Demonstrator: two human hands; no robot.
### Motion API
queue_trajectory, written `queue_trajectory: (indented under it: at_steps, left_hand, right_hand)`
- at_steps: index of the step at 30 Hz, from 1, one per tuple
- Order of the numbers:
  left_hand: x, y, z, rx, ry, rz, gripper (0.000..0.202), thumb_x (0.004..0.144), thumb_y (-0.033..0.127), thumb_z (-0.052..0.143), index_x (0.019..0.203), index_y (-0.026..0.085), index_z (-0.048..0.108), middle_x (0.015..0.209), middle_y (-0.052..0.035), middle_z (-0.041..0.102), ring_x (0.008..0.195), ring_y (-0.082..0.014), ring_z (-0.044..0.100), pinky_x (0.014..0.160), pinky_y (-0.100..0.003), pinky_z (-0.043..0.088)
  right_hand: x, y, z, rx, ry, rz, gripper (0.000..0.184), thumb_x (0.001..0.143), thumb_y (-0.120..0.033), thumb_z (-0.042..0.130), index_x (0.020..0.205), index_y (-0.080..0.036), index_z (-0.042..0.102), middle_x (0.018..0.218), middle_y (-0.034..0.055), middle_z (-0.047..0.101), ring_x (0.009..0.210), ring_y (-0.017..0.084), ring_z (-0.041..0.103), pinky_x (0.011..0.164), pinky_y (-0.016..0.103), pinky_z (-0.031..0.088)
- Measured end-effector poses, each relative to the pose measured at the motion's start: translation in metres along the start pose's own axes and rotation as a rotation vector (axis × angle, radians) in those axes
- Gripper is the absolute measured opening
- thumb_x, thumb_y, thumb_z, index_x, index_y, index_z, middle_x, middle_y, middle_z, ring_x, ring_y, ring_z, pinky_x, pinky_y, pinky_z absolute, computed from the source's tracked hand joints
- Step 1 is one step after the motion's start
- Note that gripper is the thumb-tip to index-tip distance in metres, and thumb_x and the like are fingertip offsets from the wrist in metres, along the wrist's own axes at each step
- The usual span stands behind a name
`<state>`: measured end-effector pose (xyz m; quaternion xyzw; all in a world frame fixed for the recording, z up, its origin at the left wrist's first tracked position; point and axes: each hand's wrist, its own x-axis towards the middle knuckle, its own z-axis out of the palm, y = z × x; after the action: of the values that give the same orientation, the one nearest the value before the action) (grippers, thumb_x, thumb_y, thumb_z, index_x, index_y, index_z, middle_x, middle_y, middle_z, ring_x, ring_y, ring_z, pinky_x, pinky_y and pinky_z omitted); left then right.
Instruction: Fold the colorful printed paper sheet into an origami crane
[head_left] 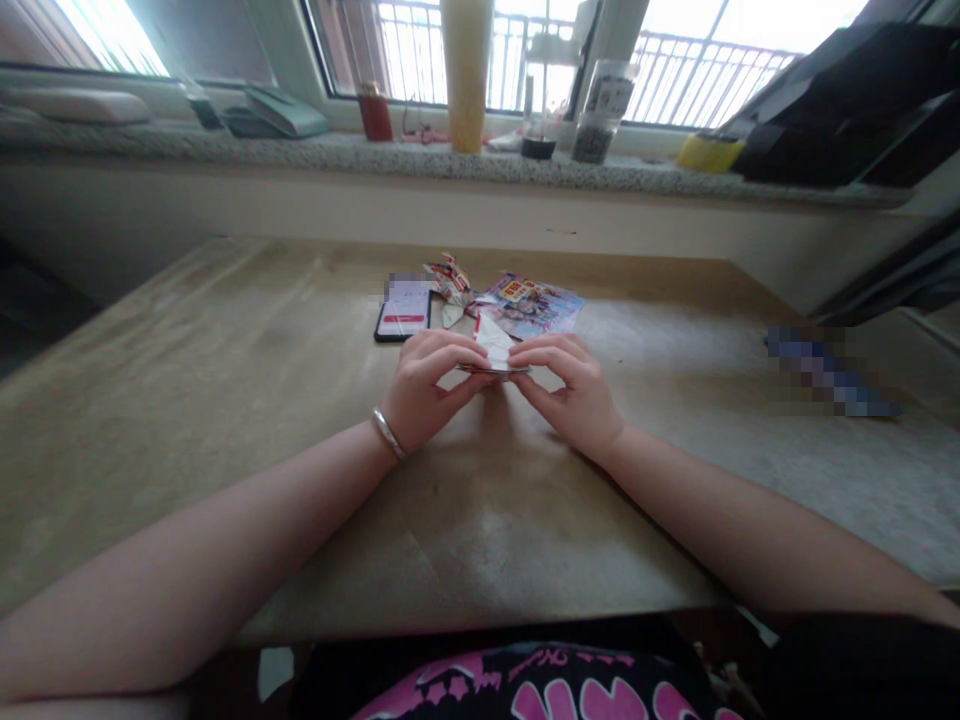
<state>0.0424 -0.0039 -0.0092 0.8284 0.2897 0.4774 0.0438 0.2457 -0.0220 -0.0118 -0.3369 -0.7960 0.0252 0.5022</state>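
Note:
A small folded piece of paper [495, 345], white with a red edge, sits between my two hands just above the wooden table [225, 380]. My left hand [427, 385], with a silver bangle on the wrist, pinches its left side. Its right side is pinched by my right hand [574, 385]. Both hands have fingers curled and pressed on the paper. Behind it lie a finished folded paper figure [450, 280] and a colourful printed sheet [532, 305].
A phone [403, 310] with a lit screen lies left of the paper figure. A blurred object [825, 375] rests at the table's right. The stone windowsill [300, 150] behind holds a red jar [373, 110], a tall yellow cylinder [466, 70], cups and a black bag [847, 110].

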Motion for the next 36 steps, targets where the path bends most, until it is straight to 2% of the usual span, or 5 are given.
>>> queue_trajectory:
  at_steps: [6, 14, 27, 32, 36]
  left_hand:
    - [-0.0003, -0.0007, -0.0009, -0.011, -0.014, -0.004, 0.010, 0.084, 0.031, 0.066, 0.084, 0.021, 0.065, 0.088, -0.0030, 0.071, 0.086, -0.0165, 0.065, 0.083, -0.035, 0.050]
    - [-0.0025, 0.0003, 0.0011, -0.079, 0.075, 0.012, 0.007, 0.083, 0.026, 0.068, 0.084, 0.019, 0.066, 0.082, -0.0034, 0.070, 0.080, -0.0157, 0.065, 0.077, -0.033, 0.051]
    - [-0.0027, -0.0027, -0.0010, -0.057, 0.051, -0.025, 0.013, 0.083, 0.033, 0.067, 0.079, 0.021, 0.066, 0.080, -0.0028, 0.071, 0.079, -0.0156, 0.065, 0.078, -0.034, 0.050]
    - [-0.0025, -0.0025, -0.0008, -0.027, 0.039, -0.024, 0.015, 0.083, 0.035, 0.067, 0.077, 0.021, 0.065, 0.079, -0.0025, 0.071, 0.079, -0.0160, 0.065, 0.077, -0.034, 0.050]
    - [-0.0018, -0.0020, -0.0014, 0.006, 0.035, -0.002, 0.016, 0.084, 0.034, 0.066, 0.075, 0.021, 0.063, 0.078, -0.0018, 0.070, 0.077, -0.0152, 0.065, 0.076, -0.033, 0.049]
  right_hand:
    - [-0.0003, 0.0007, -0.0006, -0.005, -0.003, -0.002, 0.007, 0.086, -0.026, 0.062, 0.089, -0.027, 0.068, 0.093, 0.0024, 0.071, 0.091, 0.018, 0.065, 0.086, 0.038, 0.049]
    - [-0.0004, 0.0014, -0.0010, -0.008, 0.024, -0.050, 0.007, 0.084, -0.022, 0.063, 0.088, -0.026, 0.067, 0.090, 0.0026, 0.072, 0.088, 0.017, 0.065, 0.084, 0.037, 0.050]
    - [-0.0016, 0.0023, -0.0003, 0.007, 0.016, -0.016, 0.008, 0.084, -0.024, 0.063, 0.088, -0.028, 0.069, 0.091, 0.0019, 0.072, 0.089, 0.018, 0.064, 0.084, 0.038, 0.049]
    - [-0.0011, 0.0004, -0.0004, 0.009, 0.025, 0.028, 0.002, 0.084, -0.026, 0.064, 0.086, -0.026, 0.065, 0.090, 0.0021, 0.073, 0.091, 0.019, 0.065, 0.087, 0.039, 0.049]
    - [-0.0004, 0.0004, -0.0011, 0.001, 0.024, 0.000, 0.005, 0.083, -0.026, 0.065, 0.080, -0.026, 0.062, 0.086, 0.0012, 0.073, 0.089, 0.019, 0.065, 0.088, 0.040, 0.048]
